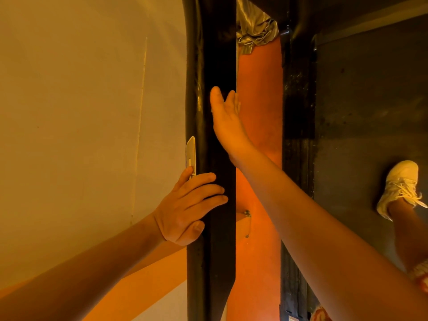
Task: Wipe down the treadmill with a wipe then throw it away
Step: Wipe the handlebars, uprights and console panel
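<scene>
A pale matte wall (69, 112) filled the left. At centre stood the treadmill's glossy black rail (220, 54), flat-faced, carrying a small silver plate (191, 151) on its left edge. The left hand (187, 209) lay on the near part of the rail, fingers nearly straight across its face, index touching the plate. The right hand (228, 121), farther along, pressed straight fingers against the rail's right edge; whether a wipe lay beneath could not be told. An orange gap (259, 112) separated the rail from the dark grey deck (370, 112), where a white laced shoe (398, 186) stood.

A pale wall (81, 100) fills the left, silvery cloth (256, 28) borders an orange strip (260, 93), white sneaker (399, 184) at right
</scene>
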Motion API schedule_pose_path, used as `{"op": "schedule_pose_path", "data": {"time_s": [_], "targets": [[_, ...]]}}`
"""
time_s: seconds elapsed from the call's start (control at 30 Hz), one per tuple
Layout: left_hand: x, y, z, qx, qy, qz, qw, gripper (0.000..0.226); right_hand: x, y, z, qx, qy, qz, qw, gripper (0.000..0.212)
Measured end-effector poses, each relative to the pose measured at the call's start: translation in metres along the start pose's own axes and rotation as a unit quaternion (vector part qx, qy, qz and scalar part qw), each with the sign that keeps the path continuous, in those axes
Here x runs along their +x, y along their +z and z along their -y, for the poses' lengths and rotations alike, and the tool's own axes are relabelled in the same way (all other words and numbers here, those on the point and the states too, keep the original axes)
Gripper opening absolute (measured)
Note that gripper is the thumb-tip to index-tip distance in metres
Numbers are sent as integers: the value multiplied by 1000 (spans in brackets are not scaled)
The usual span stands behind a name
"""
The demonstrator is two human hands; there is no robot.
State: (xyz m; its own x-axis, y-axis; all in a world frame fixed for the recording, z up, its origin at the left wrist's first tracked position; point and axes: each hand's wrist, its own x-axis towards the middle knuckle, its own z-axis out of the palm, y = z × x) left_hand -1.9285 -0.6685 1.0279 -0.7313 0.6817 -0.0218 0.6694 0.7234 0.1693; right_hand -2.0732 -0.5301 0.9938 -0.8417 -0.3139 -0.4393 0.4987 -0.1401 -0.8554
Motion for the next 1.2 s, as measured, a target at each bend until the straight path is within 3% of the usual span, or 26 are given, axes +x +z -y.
{"op": "schedule_pose_path", "data": {"time_s": [0.37,0.57,0.77,1.0,1.2], "targets": [[-1,0,-1,2,-4,4,1000,57,-9,17,0,65,-19,-24,997,59],[-1,1,0,1,-6,0,1000,57,0,8,5,27,39,-30,998,67],[0,1,1,-7,-3,2,1000,56,-16,23,4,14,10,-41,999,81],[-1,2,2,-1,1,-7,1000,58,-7,13,-3,30,47,-40,998,67],[1,1,2,-9,4,-1,1000,57,-19,18,-7,35,0,-21,999,64]]}}
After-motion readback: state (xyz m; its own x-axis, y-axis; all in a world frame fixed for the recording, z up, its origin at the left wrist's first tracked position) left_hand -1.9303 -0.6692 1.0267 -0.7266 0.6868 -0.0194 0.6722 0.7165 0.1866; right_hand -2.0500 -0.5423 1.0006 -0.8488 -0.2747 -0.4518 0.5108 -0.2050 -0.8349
